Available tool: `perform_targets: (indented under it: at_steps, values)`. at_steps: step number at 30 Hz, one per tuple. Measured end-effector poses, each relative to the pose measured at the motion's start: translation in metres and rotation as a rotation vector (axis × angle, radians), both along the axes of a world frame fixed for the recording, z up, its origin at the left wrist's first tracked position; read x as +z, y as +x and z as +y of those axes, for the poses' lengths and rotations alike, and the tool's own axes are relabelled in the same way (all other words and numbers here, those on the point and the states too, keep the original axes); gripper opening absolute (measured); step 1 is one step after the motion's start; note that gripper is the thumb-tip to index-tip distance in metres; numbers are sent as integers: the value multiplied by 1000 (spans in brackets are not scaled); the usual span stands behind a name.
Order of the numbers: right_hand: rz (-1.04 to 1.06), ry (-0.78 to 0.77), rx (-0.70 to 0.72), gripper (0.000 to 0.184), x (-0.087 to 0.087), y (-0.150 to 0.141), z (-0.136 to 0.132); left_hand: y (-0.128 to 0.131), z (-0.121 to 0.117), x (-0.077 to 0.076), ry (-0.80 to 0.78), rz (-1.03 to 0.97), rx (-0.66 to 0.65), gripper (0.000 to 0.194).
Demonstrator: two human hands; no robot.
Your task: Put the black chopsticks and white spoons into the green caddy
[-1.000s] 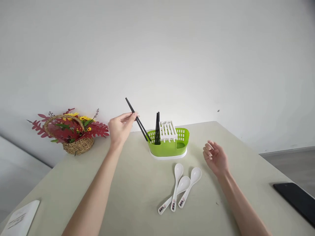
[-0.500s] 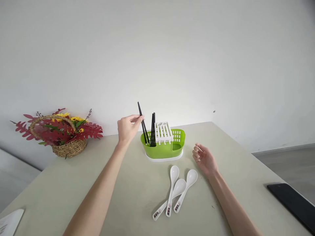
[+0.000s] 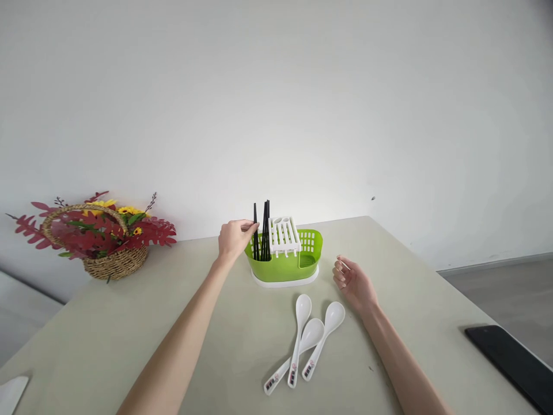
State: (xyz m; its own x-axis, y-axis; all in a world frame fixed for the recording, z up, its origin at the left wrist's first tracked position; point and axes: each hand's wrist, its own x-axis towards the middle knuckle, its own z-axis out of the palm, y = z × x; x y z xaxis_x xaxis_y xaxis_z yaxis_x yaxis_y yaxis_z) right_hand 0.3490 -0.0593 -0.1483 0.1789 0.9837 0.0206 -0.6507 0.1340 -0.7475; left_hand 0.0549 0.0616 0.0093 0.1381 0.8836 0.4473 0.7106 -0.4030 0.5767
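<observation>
My left hand (image 3: 235, 239) pinches a pair of black chopsticks (image 3: 255, 227) between thumb and fingertips. Their lower ends are down in the left compartment of a green cutlery basket (image 3: 283, 271), and they stand nearly upright. Just right of them, several more black chopsticks (image 3: 265, 230) stand in the same compartment. A white slotted rack (image 3: 285, 235) covers the middle of the basket. Beside the basket, my right hand (image 3: 355, 285) rests palm-up near the table, its fingers loosely curled and apart with nothing in them. Three white spoons lie nearer me, including a right-hand one (image 3: 334, 317).
A wicker basket (image 3: 116, 265) of red leaves and yellow flowers stands at the back left, near the wall. At the right edge of the table (image 3: 207, 369) lies a black phone (image 3: 510, 360). Part of a white object (image 3: 12, 395) shows at the front left.
My left hand has moved down and slightly right, lowering the pair of chopsticks into the basket and bringing them more upright. My right hand stays nearly in place; the view has shifted slightly.
</observation>
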Motion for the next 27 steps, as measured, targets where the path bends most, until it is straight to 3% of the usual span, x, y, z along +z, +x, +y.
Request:
perform_targets:
  at_steps: [9, 17, 21, 24, 27]
  values:
    - [9, -15, 9, 27, 3, -3, 0, 4, 20, -8, -52, -14, -13, 25]
    - [92, -45, 25, 23, 4, -4, -2, 0, 9, -14, -4, -58, -51, 17]
    - [114, -55, 30, 23, 3, -4, -2, -2, -14, -10, 131, -136, 14, 22]
    - [118, -64, 31, 24, 3, -4, -2, 3, -49, 0, 277, -242, 86, 25]
    - [118, -73, 29, 25, 4, -5, -2, 11, -97, 9, 200, -302, 13, 29]
